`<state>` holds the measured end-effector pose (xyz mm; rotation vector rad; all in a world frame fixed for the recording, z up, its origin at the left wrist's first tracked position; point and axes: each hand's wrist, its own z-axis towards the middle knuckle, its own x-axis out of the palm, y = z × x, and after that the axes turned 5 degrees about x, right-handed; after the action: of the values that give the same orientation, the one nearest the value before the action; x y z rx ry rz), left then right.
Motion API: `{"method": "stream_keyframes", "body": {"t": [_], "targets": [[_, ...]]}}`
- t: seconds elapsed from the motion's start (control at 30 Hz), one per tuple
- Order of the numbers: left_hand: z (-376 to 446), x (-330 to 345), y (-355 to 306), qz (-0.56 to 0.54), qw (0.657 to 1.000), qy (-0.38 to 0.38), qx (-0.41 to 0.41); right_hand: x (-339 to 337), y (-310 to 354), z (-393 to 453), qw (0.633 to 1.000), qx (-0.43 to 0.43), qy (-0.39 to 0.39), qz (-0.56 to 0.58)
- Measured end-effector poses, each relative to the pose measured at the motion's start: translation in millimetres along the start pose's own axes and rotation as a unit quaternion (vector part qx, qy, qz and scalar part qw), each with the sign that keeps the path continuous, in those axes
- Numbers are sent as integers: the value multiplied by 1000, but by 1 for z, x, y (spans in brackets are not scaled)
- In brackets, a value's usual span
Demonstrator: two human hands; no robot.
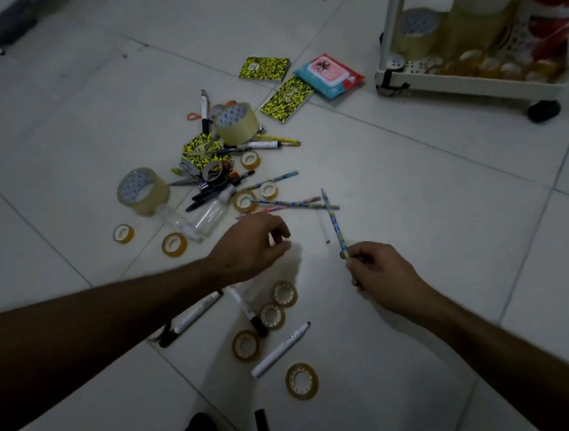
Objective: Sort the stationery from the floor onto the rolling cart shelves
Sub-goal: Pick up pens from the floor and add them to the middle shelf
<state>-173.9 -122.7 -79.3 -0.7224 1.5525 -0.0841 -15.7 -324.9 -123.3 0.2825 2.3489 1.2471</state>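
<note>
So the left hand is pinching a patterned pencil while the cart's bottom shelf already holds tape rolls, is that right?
Not quite: the head view shows the right hand pinching the patterned pencil, not the left hand, which hovers over the floor items. The cart's bottom shelf does already hold tape rolls.

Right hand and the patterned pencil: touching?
Touching. The head view shows the right hand pinching the patterned pencil at its lower end.

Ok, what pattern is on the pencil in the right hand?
Light blue with small multicoloured prints, on the pencil that the right hand pinches; the head view shows it.
</note>
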Motion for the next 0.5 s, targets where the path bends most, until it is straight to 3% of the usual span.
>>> {"method": "stream_keyframes", "body": {"t": [0.3, 0.5], "targets": [[89, 24, 23, 182, 982, 17, 57, -21, 8, 22, 994, 37, -48, 87], [97, 31, 30, 182, 982, 37, 42, -23, 9, 23, 992, 38, -36, 113]]}}
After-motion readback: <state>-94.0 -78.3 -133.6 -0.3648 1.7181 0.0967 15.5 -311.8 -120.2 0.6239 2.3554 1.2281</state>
